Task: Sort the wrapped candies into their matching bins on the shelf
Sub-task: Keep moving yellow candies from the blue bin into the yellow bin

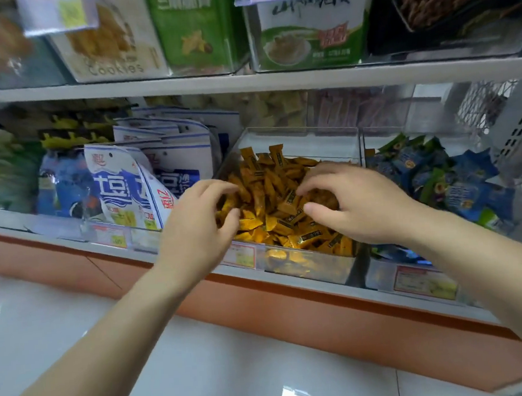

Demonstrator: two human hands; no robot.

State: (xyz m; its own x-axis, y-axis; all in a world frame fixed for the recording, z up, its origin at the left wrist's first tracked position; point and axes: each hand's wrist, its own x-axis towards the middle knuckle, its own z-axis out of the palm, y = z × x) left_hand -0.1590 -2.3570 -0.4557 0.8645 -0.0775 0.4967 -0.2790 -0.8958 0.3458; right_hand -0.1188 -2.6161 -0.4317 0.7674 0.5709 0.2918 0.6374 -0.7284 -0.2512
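A clear plastic bin (299,139) on the lower shelf holds a heap of orange wrapped candies (272,194). Both my hands reach into it from the front. My left hand (199,220) hovers over the bin's left side, fingers curled down among the candies. My right hand (355,200) lies over the right side, fingers bent onto the heap, thumb at the front. Whether either hand grips a candy is hidden by the fingers. To the right, another clear bin (410,144) holds blue and green wrapped candies (450,181).
Blue-and-white snack bags (122,182) stand in the bin to the left. Price tags (242,254) run along the shelf's front edge. Boxed cookies (110,44) and green cartons (198,29) fill the upper shelf. A perforated shelf panel (520,130) closes the right end. A glossy white floor (204,372) lies below.
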